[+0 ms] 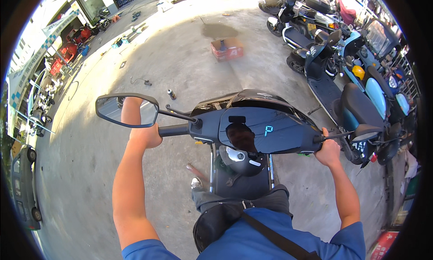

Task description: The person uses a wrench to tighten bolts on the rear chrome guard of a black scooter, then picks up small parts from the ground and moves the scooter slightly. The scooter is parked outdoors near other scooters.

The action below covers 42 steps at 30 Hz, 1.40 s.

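Observation:
A black electric scooter's handlebar, with a glossy dark dashboard [264,129], stretches in front of me. My left hand [146,136] is closed around the black left handlebar grip [173,130], its fingers partly hidden. Just beyond that hand, the left mirror [146,113] carries a patch of reflected skin. On the other side, my right hand [328,150] wraps the right end of the bar; the hand covers most of that grip. Beside it the right mirror [366,132] sticks outward. A light blue symbol glows on the dashboard. Below the bar lies a black-and-white helmet [246,163].
Parked scooters [343,97] crowd the right side. Ahead on the concrete stand a red box [227,50] and a small can [171,94]. At the far left is a dark vehicle [25,185]. A black bag [212,226] hangs at my waist.

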Available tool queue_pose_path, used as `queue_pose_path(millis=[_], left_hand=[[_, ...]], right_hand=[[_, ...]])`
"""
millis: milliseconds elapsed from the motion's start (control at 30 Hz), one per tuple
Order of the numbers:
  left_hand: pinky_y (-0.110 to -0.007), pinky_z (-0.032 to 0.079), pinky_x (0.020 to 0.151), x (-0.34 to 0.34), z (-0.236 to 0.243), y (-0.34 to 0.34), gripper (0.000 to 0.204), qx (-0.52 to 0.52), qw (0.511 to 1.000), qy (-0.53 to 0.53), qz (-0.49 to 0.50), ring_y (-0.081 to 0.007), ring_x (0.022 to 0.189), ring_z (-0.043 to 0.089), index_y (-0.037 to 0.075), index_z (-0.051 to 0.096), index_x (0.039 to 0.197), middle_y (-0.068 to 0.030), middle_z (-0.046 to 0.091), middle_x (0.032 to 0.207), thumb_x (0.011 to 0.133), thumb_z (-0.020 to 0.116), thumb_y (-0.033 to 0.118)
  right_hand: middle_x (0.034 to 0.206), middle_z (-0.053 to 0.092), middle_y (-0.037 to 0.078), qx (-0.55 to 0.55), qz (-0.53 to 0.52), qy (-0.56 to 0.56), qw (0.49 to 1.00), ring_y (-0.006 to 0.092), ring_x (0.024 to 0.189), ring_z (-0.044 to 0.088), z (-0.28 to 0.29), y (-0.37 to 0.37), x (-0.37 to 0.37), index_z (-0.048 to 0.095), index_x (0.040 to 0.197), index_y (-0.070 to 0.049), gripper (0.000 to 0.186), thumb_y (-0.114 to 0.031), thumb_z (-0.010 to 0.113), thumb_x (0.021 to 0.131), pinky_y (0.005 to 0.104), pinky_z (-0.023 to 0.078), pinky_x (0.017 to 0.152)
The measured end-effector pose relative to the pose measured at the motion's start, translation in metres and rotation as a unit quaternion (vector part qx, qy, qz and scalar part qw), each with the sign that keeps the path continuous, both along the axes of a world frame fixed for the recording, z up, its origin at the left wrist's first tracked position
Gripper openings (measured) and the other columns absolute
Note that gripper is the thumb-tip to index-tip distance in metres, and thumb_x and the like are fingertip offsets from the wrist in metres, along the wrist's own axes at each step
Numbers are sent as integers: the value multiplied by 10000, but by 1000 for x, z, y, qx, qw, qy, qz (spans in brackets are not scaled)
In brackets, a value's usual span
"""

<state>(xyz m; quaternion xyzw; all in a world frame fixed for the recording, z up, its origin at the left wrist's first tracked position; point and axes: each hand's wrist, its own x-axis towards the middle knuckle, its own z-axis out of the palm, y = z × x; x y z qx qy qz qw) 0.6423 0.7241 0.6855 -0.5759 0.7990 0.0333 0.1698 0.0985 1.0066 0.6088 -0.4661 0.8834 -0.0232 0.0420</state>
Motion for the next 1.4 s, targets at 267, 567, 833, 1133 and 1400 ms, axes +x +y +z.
queue_pose_path(millis=[267, 567, 833, 1133, 1400], left_hand=[[-413, 538, 894, -20, 16, 42, 221, 22, 995, -95, -8, -346, 978, 712, 48, 741, 937, -177, 744, 950, 780, 639, 164], [-419, 570, 838, 22, 33, 107, 224, 63, 986, -152, -5, -362, 933, 724, 69, 759, 929, -176, 756, 958, 770, 641, 175], [-442, 578, 804, 116, -1, 165, 232, 62, 989, -136, -17, -389, 878, 725, 64, 756, 904, -202, 747, 909, 755, 614, 170], [-458, 568, 782, 220, -75, 307, 171, 60, 990, 79, 102, -392, 864, 716, 50, 721, 802, -190, 736, 866, 707, 748, 189], [-491, 574, 787, 221, -129, 471, 197, 35, 957, 187, 221, -445, 822, 709, -8, 724, 757, -254, 716, 803, 701, 737, 181]], right_hand=[[901, 753, 200, 12, 10, -77, 997, 408, 872, 737, -9, 84, -2, 302, 1591, 28, 1021, -340, 778, 766, 501, 567, 776], [714, 695, 176, -39, 29, -48, 998, 408, 687, 706, -22, 152, 62, 372, 1549, 55, 965, -278, 770, 736, 484, 517, 611], [630, 632, 158, -113, 66, -8, 991, 404, 628, 670, -3, 185, 121, 491, 1501, -12, 864, -167, 759, 694, 472, 481, 573], [717, 683, 201, -69, 167, 38, 983, 443, 751, 699, 45, 171, 151, 569, 1318, -80, 638, -149, 730, 704, 513, 526, 671], [835, 718, 198, -49, 309, 97, 945, 395, 791, 710, 86, 121, 159, 560, 1452, -55, 800, -234, 762, 699, 457, 544, 706]])
